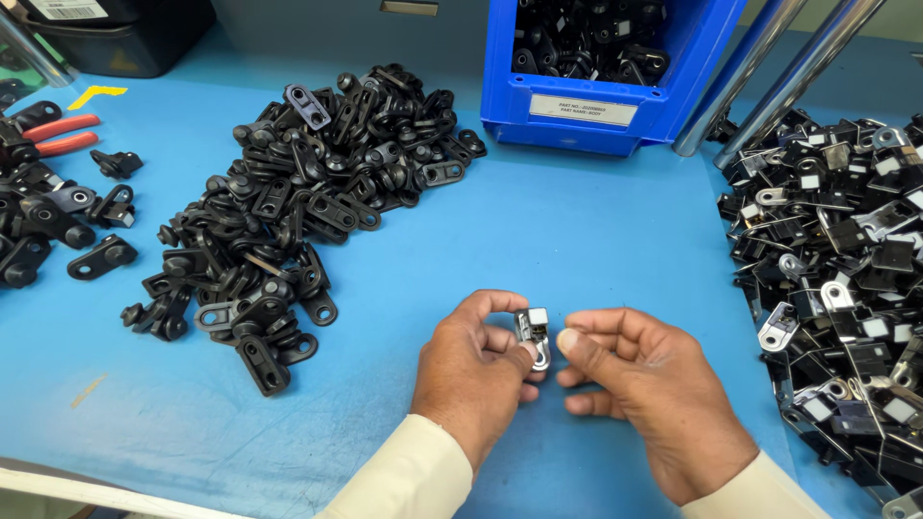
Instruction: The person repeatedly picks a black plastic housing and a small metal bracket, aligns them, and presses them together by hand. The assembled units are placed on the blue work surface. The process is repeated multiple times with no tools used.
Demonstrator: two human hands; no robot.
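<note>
Currently both hands – left hand (473, 370), right hand (646, 394) – pinch one small metal clip (534, 336) just below the blue bin (601, 106), with large piles of black brackets (298, 211) and clips (846, 279) beside it unhandled.

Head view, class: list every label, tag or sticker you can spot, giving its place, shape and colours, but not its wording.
White label: front of the blue bin, top centre; wide rectangle, small dark print.
White sticker: on the black box, top left; rectangle with dark bars, cut by the frame.
Yellow tape mark: on the blue table, below that box; angled strip.
</note>
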